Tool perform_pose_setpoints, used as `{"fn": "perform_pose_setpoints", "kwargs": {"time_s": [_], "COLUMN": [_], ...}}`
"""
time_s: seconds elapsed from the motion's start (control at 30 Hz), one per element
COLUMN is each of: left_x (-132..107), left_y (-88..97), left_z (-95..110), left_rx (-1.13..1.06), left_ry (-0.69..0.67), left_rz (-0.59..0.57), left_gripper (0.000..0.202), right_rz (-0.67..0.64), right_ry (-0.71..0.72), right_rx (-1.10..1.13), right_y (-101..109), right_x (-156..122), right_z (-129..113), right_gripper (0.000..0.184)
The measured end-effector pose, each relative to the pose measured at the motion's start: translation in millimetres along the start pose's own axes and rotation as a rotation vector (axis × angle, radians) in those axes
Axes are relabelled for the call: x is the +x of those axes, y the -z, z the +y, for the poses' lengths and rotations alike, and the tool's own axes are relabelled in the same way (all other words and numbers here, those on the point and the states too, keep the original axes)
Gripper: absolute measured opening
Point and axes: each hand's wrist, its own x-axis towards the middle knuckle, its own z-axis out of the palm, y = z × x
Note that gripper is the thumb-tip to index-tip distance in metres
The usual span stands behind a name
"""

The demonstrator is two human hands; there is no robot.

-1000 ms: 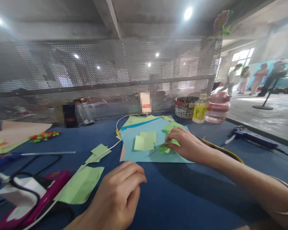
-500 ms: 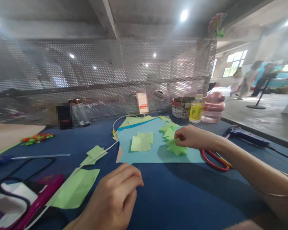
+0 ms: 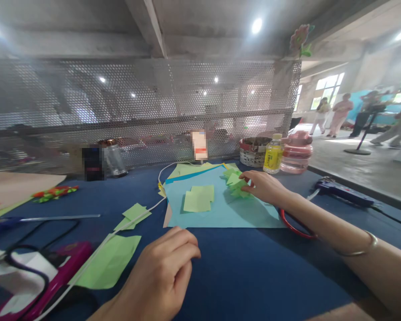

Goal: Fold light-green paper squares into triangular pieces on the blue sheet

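Note:
My left hand (image 3: 169, 272) hovers low over or rests on the dark blue table, fingers curled together and nothing visible in them. At the right side of a light blue sheet (image 3: 200, 218), my right hand (image 3: 259, 185) has its thumb and index finger slightly apart. Its fingertips are beside a small pile of folded or cut green paper pieces (image 3: 234, 179); whether they touch it is hard to see. Two overlapping square green paper slips (image 3: 198, 199) lie left of that pile on the same sheet. Red-handled scissors (image 3: 297, 227) are partly hidden under my right forearm.
A blue glue gun (image 3: 345, 191) lies at the right. Behind stand a basket (image 3: 250, 154), a yellow-labelled bottle (image 3: 273, 154) and a pink jug (image 3: 296, 154). A white cable (image 3: 102, 245) crosses green paper (image 3: 112, 263) at the left, near a magenta power strip (image 3: 67, 263). People (image 3: 342, 113) are in the background.
The green piece by my right fingers has moved back and left onto the pile, and the fingers have parted from it. My left hand has hardly moved.

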Motion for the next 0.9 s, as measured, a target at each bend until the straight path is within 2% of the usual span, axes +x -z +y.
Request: {"fn": "perform_pose_setpoints", "kwargs": {"time_s": [0.17, 0.27, 0.33, 0.47, 0.57, 0.63, 0.8, 0.9], "left_x": [3, 6, 7, 9, 10, 11, 12, 13], "left_y": [1.6, 3.3, 4.5, 6.7, 8.9, 10.7, 14.8, 16.2], "left_z": [0, 0, 0, -1, -1, -1, -1, -5], "left_rx": [-0.015, -0.027, -0.036, -0.037, -0.021, -0.013, 0.009, 0.036], "left_ry": [0.055, 0.077, 0.105, 0.154, 0.194, 0.214, 0.239, 0.268], "left_rz": [-0.006, -0.018, -0.02, -0.028, -0.033, -0.027, -0.021, -0.007], "left_gripper": [0.026, 0.027, 0.027, 0.026, 0.026, 0.027, 0.027, 0.028], "right_rz": [0.126, 0.204, 0.212, 0.102, -0.006, -0.063, -0.166, -0.208], "right_ry": [0.055, 0.111, 0.171, 0.323, 0.377, 0.367, 0.235, 0.225], "right_rx": [0.018, 0.04, 0.067, 0.099, 0.079, 0.057, 0.017, 0.027], "right_y": [4, 8, 9, 4, -5, -12, -32, -42], "right_x": [-4, -9, -14, -22, -12, 6, 59, 69], "right_z": [-7, -20, -34, -70, -91, -98, -102, -103], "right_gripper": [0.035, 0.03, 0.024, 0.017, 0.017, 0.018, 0.029, 0.03]}}
